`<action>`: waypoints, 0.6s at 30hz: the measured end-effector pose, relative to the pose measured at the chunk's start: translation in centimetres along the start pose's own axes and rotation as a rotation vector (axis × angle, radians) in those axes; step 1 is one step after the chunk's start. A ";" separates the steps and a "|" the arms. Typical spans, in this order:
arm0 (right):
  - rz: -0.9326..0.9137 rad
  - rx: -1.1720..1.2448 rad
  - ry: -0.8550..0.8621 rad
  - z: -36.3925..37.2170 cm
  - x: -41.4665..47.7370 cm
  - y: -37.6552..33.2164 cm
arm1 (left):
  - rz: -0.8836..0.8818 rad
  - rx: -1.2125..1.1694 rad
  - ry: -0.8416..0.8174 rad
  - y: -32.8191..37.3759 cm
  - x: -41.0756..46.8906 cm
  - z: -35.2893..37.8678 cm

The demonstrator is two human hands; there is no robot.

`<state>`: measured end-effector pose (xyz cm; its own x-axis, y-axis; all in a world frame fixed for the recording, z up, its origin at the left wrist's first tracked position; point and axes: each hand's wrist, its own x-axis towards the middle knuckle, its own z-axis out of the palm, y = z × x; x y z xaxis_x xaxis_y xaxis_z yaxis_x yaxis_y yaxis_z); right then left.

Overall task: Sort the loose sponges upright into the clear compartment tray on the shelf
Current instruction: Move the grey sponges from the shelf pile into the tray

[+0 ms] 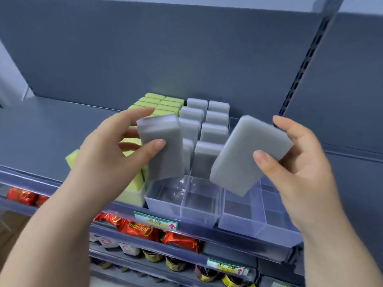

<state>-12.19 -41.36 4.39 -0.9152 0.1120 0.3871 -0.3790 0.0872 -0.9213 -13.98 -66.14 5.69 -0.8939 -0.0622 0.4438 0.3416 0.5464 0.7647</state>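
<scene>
Grey shelf, clear compartment tray partly hidden, left hand pinching blurred grey sponge, right hand gripping tilted grey sponge.

red wrapper lettered perhaps "Chocopie", shelf label with red arrow, writing illegible

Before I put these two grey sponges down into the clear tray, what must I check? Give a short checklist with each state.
1. Grip of left hand on left grey rectangular foam sponge: ok.
2. Grip of right hand on right grey rectangular foam sponge: ok.
3. Front compartments of clear plastic compartment tray free: ok.
4. Left sponge near upright: ok.
5. Right sponge upright: not ok, it is tilted.
6. Stored grey sponges behind standing upright: ok.
</scene>
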 end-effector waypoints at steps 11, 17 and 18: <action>0.088 -0.130 0.075 3.2 -3.0 0.0 | 0.154 0.006 -0.316 -2.3 2.2 -0.5; 0.059 -0.171 0.113 3.8 -3.4 -0.1 | 0.256 0.058 -0.321 -3.0 2.4 -0.1; 0.055 -0.180 0.113 3.8 -3.5 0.0 | 0.280 0.090 -0.329 -3.1 2.5 -0.1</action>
<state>-9.50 -45.52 2.91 -0.9085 0.2312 0.3480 -0.2896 0.2519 -0.9234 -17.18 -68.09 4.49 -0.8203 0.3595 0.4448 0.5702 0.5756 0.5861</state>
